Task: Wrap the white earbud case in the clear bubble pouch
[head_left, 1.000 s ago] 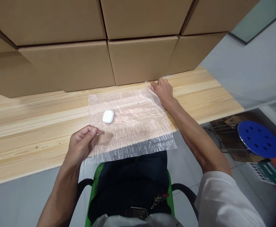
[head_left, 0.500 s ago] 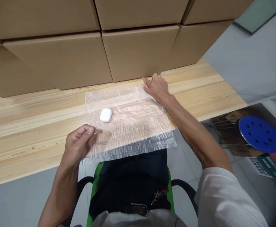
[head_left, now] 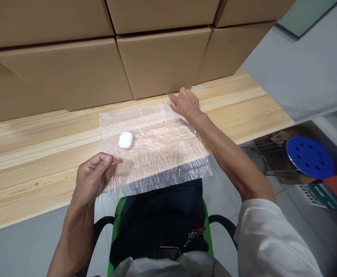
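A thin, clear, crinkled plastic sheet or bag lies over the wooden table, its near part hanging past the front edge. On its left half rests a small white rounded case, like an earbud case. My left hand is over the plastic's left edge, thumb and forefinger pressed together just below the case; anything between them is too small to make out. At the far right corner, my right hand has its fingers curled on the plastic, close to the cardboard boxes. Its palm side is hidden.
Cardboard boxes are stacked along the back of the table. To the right stand a grey-white wall and a blue round stool, with a green-and-white box on the floor. Below me is a green chair with black armrests.
The view has shifted a little, so everything appears slightly further left. My hands, the plastic and the white case keep the same positions relative to each other.
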The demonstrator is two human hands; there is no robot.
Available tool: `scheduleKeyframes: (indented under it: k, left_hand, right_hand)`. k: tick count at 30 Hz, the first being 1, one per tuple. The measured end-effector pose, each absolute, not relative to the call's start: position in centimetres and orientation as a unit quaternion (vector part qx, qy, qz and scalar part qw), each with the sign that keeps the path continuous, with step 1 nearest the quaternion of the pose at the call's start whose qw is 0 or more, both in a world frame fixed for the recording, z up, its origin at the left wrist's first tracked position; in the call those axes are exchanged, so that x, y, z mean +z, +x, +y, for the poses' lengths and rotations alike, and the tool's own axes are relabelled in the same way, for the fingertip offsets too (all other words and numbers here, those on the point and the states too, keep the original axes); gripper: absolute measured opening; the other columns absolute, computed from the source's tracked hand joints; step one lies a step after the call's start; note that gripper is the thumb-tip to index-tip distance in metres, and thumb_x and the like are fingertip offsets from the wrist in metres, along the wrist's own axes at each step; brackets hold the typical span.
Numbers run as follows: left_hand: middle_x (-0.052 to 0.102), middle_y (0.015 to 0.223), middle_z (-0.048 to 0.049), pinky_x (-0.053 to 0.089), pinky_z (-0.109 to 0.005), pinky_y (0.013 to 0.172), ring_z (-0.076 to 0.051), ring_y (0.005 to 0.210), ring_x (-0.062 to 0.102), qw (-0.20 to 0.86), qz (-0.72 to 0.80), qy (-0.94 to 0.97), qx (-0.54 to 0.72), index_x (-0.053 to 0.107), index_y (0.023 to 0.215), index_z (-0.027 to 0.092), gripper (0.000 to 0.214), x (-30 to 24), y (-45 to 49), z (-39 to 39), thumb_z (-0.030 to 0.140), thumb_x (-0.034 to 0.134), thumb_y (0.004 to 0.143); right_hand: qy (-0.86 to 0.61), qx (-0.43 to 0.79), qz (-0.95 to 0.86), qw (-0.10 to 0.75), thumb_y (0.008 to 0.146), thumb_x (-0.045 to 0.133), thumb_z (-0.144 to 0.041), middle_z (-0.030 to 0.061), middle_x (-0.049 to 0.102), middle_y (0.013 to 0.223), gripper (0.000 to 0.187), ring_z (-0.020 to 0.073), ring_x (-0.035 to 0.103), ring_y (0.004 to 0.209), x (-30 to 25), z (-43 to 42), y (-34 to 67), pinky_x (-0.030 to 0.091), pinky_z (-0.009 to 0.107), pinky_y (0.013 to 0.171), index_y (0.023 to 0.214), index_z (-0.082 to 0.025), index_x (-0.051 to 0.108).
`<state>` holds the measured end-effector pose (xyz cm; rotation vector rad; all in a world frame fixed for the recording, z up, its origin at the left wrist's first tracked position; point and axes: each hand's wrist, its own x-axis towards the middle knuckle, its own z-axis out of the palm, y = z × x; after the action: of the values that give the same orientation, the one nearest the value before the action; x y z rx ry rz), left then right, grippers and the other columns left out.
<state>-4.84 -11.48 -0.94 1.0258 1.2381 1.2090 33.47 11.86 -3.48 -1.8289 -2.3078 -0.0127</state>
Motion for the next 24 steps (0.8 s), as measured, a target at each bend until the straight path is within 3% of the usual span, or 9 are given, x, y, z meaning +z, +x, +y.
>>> scheduleKeyframes:
  k: [4, 8, 12, 20, 24]
  left_hand:
    - [0.042, 0.052, 0.0070, 0.029, -0.025, 0.050, -0.007, 0.047, 0.034, 0.531, 0.524, 0.437, 0.502, 0.094, 0.088, 0.021, 0.058, -1.2, -4.9, -11.6, 0.075, 0.116, 0.090]
    - [0.045, 0.054, 0.0054, 0.027, -0.026, 0.050, -0.008, 0.048, 0.035, 0.532, 0.531, 0.435, 0.495, 0.094, 0.090, 0.022, 0.056, -1.6, -5.1, -11.6, 0.074, 0.115, 0.091]
    - [0.047, 0.057, 0.0052, 0.029, -0.025, 0.051, -0.008, 0.049, 0.037, 0.537, 0.532, 0.428, 0.496, 0.095, 0.090, 0.023, 0.056, -1.8, -5.3, -11.5, 0.073, 0.118, 0.089]
    - [0.045, 0.055, 0.0065, 0.030, -0.025, 0.051, -0.006, 0.048, 0.035, 0.538, 0.527, 0.428, 0.500, 0.096, 0.091, 0.022, 0.054, -1.4, -5.1, -11.5, 0.072, 0.118, 0.089]
    - [0.044, 0.053, 0.0066, 0.030, -0.024, 0.050, -0.006, 0.047, 0.036, 0.536, 0.525, 0.430, 0.503, 0.096, 0.089, 0.021, 0.057, -1.2, -5.0, -11.5, 0.073, 0.119, 0.088]
  right_hand:
    - [-0.632, 0.024, -0.767, 0.106, 0.136, 0.048, -0.050, 0.0189, 0.078, 0.152, 0.048, 0.0420, 0.066, 0.148, -3.1, 9.9, 35.4, 0.059, 0.058, 0.125, 0.147, -0.027, 0.089]
    - [-0.646, 0.036, -0.746, 0.161, 0.136, 0.043, -0.051, 0.0197, 0.081, 0.151, 0.054, 0.0429, 0.068, 0.147, -3.8, 9.1, 38.9, 0.060, 0.061, 0.132, 0.145, -0.025, 0.089]
    - [-0.648, 0.030, -0.744, 0.161, 0.136, 0.032, -0.052, 0.0229, 0.083, 0.153, 0.065, 0.0438, 0.070, 0.148, -4.7, 10.2, 41.5, 0.054, 0.065, 0.142, 0.141, -0.021, 0.088]
    - [-0.648, 0.023, -0.752, 0.123, 0.135, 0.027, -0.047, 0.0266, 0.073, 0.182, 0.069, 0.0474, 0.066, 0.161, -5.5, 13.1, 42.7, 0.053, 0.068, 0.141, 0.166, -0.014, 0.079]
    - [-0.640, 0.025, -0.757, 0.128, 0.136, 0.028, -0.056, 0.0220, 0.074, 0.183, 0.071, 0.0495, 0.066, 0.163, -5.8, 14.2, 43.5, 0.055, 0.072, 0.140, 0.175, -0.020, 0.076]
